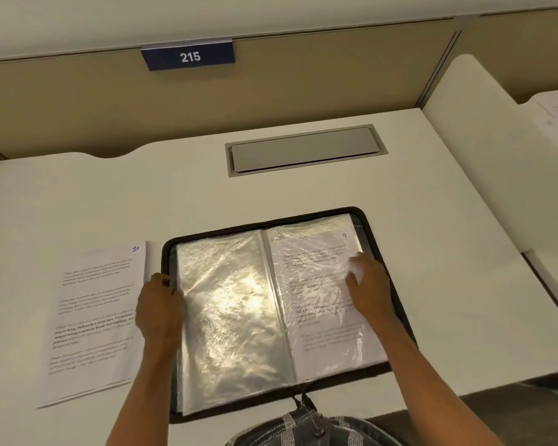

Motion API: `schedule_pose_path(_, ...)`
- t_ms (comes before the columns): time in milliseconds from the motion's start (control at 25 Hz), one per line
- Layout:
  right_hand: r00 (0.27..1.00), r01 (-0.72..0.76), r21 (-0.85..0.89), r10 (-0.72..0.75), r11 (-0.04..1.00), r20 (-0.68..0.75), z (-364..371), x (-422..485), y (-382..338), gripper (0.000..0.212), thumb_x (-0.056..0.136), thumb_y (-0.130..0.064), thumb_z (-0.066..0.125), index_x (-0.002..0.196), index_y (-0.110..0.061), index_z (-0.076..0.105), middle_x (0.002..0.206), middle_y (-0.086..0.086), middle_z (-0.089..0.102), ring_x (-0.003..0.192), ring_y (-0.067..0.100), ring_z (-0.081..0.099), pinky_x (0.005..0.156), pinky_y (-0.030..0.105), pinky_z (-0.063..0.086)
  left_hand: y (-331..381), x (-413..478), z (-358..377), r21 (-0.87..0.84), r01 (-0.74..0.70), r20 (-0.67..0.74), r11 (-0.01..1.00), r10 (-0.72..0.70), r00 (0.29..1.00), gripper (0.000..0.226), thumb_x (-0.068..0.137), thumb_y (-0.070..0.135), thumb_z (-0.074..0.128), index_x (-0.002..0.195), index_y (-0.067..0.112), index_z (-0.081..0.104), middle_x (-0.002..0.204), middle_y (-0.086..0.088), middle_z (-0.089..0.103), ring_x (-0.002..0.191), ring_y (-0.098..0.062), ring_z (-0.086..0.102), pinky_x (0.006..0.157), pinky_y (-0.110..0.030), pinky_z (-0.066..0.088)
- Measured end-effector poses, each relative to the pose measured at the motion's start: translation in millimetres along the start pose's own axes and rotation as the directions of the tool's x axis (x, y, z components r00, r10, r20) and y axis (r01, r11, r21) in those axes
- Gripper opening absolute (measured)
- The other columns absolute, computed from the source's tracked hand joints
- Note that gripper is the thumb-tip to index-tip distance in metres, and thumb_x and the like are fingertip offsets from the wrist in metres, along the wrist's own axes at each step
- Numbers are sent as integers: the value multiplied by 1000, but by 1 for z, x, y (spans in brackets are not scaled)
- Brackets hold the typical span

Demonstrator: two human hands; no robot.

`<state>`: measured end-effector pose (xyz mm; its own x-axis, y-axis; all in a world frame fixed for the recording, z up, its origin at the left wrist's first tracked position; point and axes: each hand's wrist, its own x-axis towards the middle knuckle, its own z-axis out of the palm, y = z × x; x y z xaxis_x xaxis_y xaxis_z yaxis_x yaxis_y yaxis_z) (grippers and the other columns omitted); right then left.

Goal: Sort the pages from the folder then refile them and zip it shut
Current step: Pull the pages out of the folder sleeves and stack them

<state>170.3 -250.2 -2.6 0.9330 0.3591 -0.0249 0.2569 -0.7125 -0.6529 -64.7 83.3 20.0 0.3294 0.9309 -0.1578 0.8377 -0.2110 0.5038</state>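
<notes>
Open folder on the desk, both hands on it.

The folder lies unzipped at the near middle, its clear sleeves spread flat. The right sleeve holds a page marked 9; glare on the left sleeve hides what it holds. A loose page marked 10 lies on the desk just left of the folder. The left hand grips the folder's left edge, fingers curled over it. The right hand rests flat, fingers spread, on the right sleeve.
</notes>
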Motion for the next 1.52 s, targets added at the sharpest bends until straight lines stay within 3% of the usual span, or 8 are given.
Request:
schedule_pose_path(120,997,-63,20,64,998,-35,-3,26,-5,37,95,-9,65,131,-7,62,134,11,62,130,30,51,108,37,40,34,-19,20,32,-311,-21,950,312,950,41,96,19,67,137,16,61,132,-12,63,123,-33,57,104,-52,48)
schedule_pose_path(360,985,-172,14,172,985,19,4,79,-27,47,94,-17,68,138,-8,55,135,14,58,126,32,52,107,44,44,115,-70,84,-159,-640,317,751,653,688,50,103,32,60,152,27,50,164,0,38,151,-20,34,123,-45,28)
schedule_pose_path(680,978,-192,72,197,979,-68,-7,101,-34,13,90,-14,75,102,-15,72,89,-1,72,85,24,70,76,38,58,168,-31,108,-247,-578,267,778,628,731,45,100,23,64,145,19,58,148,-2,55,140,-23,44,116,-45,35)
schedule_pose_path(920,970,-189,74,198,979,-139,-16,91,-36,16,96,-25,71,109,-20,79,105,6,76,95,27,71,82,41,58,189,12,123,-232,-614,334,754,655,678,40,100,31,67,139,22,64,136,-3,65,128,-26,54,107,-48,42)
schedule_pose_path(1200,963,-167,185,200,969,-180,-24,87,-34,8,91,-19,75,97,-20,80,90,-2,76,82,16,70,79,41,61,198,19,129,-344,-619,327,706,708,626,7,90,24,79,97,25,79,95,9,73,95,-16,63,90,-48,52)
schedule_pose_path(1320,969,-151,141,175,978,-177,-28,89,-37,7,91,-16,73,96,-18,77,91,-1,74,81,18,70,75,38,60,197,20,131,-330,-669,276,666,746,606,7,90,25,77,96,29,79,92,15,75,92,-12,65,92,-49,50)
schedule_pose_path(1400,970,-107,94,124,990,-211,-28,93,-44,9,92,-12,71,101,-16,72,100,1,70,85,19,69,77,36,58,194,18,131,-282,-716,234,638,770,594,8,92,25,76,100,27,79,95,14,76,94,-11,62,96,-44,45)
schedule_pose_path(1520,978,169,141,-149,975,-143,-25,116,-71,16,94,-2,63,107,-10,69,110,3,63,89,14,65,81,25,55,188,13,130,-228,-779,148,584,812,565,5,92,22,77,95,26,79,98,12,72,99,-14,55,90,-32,32)
